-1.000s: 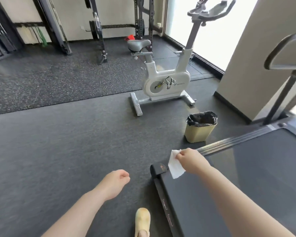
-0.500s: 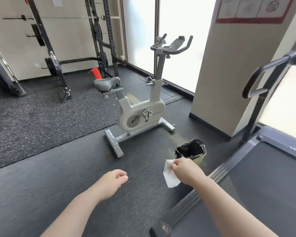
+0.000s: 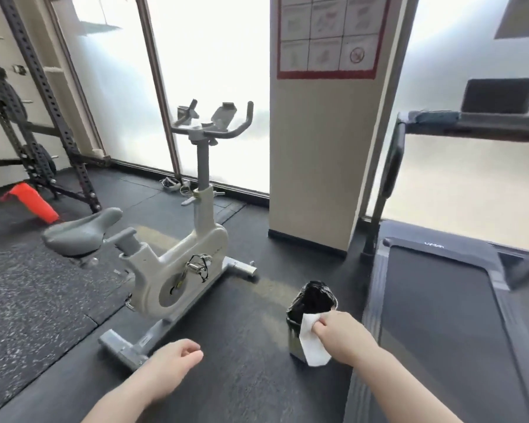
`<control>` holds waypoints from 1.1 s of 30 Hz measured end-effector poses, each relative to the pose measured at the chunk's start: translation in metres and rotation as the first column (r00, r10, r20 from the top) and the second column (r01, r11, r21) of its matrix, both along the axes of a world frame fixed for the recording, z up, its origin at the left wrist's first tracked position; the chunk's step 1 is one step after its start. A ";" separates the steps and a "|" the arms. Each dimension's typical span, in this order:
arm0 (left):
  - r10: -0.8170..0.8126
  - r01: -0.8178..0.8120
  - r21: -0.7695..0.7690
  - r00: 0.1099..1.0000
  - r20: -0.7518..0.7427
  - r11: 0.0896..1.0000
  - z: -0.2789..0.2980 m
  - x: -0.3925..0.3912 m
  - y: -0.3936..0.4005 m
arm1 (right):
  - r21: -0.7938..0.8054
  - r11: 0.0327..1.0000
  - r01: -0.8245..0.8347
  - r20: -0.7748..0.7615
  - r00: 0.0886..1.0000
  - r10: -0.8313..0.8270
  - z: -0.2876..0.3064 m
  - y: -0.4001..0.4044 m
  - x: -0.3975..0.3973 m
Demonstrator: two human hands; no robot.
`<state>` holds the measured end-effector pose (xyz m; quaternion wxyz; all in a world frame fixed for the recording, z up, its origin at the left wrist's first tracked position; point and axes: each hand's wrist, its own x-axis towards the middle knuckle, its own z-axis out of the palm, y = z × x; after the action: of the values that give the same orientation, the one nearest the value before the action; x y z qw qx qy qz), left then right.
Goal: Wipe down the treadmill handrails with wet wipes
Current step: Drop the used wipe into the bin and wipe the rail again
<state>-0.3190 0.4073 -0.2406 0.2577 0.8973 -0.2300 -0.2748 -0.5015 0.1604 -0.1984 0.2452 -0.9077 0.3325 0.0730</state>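
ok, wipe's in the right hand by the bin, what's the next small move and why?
Probably let go of the wipe over the bin: the right hand pinches it at the bin's open, black-lined mouth, not near the treadmill handrail. The left hand hangs free, holding nothing.

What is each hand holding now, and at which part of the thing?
The right hand pinches a white wet wipe at its upper edge; the rest hangs down. The left hand holds nothing.

Bin (image 3: 312, 300) between exercise bike (image 3: 177, 276) — left — and treadmill (image 3: 440, 315), right
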 end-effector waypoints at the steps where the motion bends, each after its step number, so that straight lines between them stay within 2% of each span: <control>1: -0.020 0.020 -0.005 1.000 0.018 1.000 -0.001 0.019 -0.010 | 0.000 0.998 0.056 -0.003 0.998 -0.056 0.000 -0.002 0.005; 5: -0.183 0.183 -0.083 0.983 0.003 0.980 -0.001 0.059 -0.073 | 0.016 0.965 0.263 -0.064 0.963 -0.262 -0.007 -0.020 0.009; 7: -0.285 0.281 -0.115 0.958 -0.021 0.953 -0.001 0.070 -0.110 | -0.027 0.943 0.331 -0.087 0.939 -0.332 -0.005 -0.039 0.019; 12: -0.463 0.463 -0.096 0.886 0.022 0.881 0.008 0.115 -0.187 | -0.056 0.907 0.416 -0.003 0.909 -0.417 0.000 -0.091 0.087; 18: -0.534 0.533 0.044 0.836 0.123 0.845 0.030 0.210 -0.264 | -0.028 0.897 0.442 0.012 0.897 -0.442 0.003 -0.155 0.169; 21: -0.503 0.511 -0.007 0.847 0.170 0.859 0.031 0.253 -0.304 | -0.045 0.857 0.513 0.067 0.857 -0.510 0.009 -0.189 0.196; 23: -0.515 0.523 -0.022 0.846 0.140 0.852 0.023 0.277 -0.325 | -0.072 0.853 0.517 0.032 0.856 -0.517 0.009 -0.205 0.217; 25: -0.597 0.599 -0.010 0.800 0.054 0.801 0.015 0.298 -0.345 | -0.030 0.832 0.554 0.027 0.833 -0.553 0.007 -0.219 0.240; 27: -0.698 0.698 0.048 0.716 -0.014 0.715 0.011 0.321 -0.373 | -0.015 0.792 0.610 0.050 0.792 -0.609 0.004 -0.239 0.262; 30: -0.761 0.760 0.042 0.649 -0.007 0.648 0.009 0.360 -0.426 | -0.038 0.734 0.678 0.060 0.735 -0.675 -0.001 -0.265 0.290; 33: -0.803 0.803 -0.008 0.596 -0.020 0.596 0.018 0.395 -0.476 | -0.012 0.637 0.771 0.056 0.636 -0.769 -0.005 -0.283 0.316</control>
<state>0.0759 -0.0688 -0.2231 0.1084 0.6953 -0.6059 -0.3711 -0.1858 -0.1224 -0.2037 0.2446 -0.6854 0.6828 -0.0650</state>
